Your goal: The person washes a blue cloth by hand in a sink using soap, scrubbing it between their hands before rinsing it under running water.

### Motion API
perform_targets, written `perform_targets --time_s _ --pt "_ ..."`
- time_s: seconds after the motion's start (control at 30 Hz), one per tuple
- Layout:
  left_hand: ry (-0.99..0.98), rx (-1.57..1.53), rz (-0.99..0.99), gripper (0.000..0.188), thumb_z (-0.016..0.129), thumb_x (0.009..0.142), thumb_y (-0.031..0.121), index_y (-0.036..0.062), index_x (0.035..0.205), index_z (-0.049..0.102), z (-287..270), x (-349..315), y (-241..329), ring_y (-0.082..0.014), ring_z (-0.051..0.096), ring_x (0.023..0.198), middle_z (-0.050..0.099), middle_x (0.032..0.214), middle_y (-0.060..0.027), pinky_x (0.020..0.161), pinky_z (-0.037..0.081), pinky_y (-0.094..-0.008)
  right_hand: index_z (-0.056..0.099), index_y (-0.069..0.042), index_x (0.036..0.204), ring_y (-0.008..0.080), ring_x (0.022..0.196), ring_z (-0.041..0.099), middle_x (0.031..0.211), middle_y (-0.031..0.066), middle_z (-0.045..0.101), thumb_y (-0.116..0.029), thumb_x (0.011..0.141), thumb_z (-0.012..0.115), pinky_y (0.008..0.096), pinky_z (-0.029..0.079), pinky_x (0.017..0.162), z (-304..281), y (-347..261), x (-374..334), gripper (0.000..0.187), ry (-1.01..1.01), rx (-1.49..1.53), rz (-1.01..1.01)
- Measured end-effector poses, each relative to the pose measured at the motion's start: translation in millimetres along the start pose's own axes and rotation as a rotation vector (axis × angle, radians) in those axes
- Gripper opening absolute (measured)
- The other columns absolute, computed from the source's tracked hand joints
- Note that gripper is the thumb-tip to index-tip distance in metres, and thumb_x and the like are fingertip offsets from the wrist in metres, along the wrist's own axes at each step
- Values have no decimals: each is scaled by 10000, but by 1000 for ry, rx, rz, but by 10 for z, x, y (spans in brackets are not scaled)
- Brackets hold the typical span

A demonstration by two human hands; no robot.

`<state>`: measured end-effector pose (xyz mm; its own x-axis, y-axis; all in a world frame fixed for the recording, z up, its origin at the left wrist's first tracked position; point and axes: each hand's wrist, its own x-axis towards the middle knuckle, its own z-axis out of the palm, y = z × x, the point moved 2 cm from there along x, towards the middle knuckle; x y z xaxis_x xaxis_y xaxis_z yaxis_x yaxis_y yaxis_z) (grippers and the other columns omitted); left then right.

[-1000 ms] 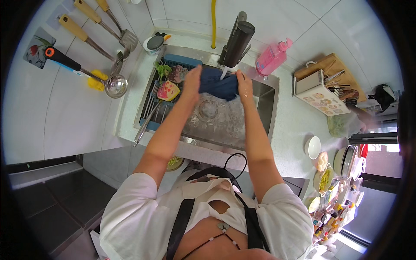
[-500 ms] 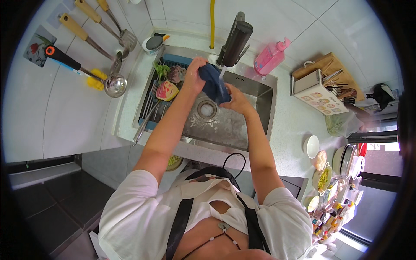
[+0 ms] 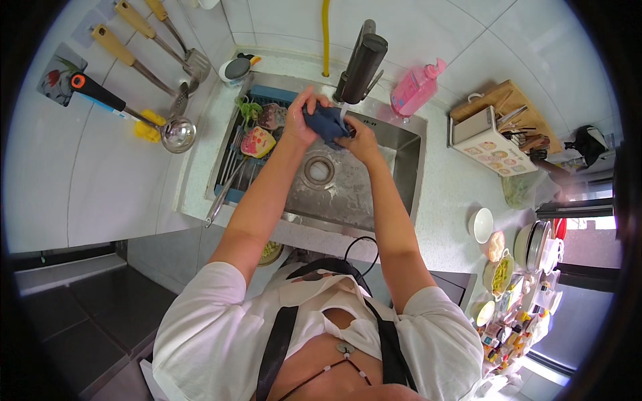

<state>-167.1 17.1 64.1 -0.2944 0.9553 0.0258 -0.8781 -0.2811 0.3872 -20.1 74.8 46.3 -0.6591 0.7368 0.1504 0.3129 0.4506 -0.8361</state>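
Note:
A dark blue cloth (image 3: 326, 127) is bunched between my two hands under the running water of the black faucet (image 3: 362, 67). My left hand (image 3: 303, 120) grips its left side, fingers partly bent round it. On the cloth's right side, my right hand (image 3: 362, 141) closes on the fabric, its thumb and fingers near the stream. Both hands are above the steel sink (image 3: 348, 207), with the drain (image 3: 319, 171) just below them. Part of the cloth is hidden by my fingers.
Left in the sink stands a blue rack (image 3: 234, 194) with green leaves (image 3: 250, 111) and a colourful sponge-like item (image 3: 257, 142). A pink pump bottle (image 3: 416, 89) is behind right. Ladles and a spatula (image 3: 196, 65) hang left. Knife holder (image 3: 489, 150), white bowl (image 3: 480, 225) and dishes are right.
The cloth, hanging longer and more spread before, is now gathered into a smaller bunch. My right hand has come up and closer to my left hand.

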Motion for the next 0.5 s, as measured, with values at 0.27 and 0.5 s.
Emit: perform_targets --time_s 0.27,0.5 --pt "475 594 -176 439 550 768 448 151 1085 490 -742 -342 -63 -243 363 1135 475 1133 -63 927 164 -571 546 -81 1014 82 673 479 782 -6 530 0 670 519 212 401 622 -62 256 112 354 30 264 118" --pt "341 -90 -307 476 525 788 454 114 1119 488 -615 -289 -417 -273 463 1067 494 1152 -107 854 379 -524 457 -97 1139 105 869 527 994 -9 520 34 723 442 266 457 706 -39 -103 5 436 66 1011 327"
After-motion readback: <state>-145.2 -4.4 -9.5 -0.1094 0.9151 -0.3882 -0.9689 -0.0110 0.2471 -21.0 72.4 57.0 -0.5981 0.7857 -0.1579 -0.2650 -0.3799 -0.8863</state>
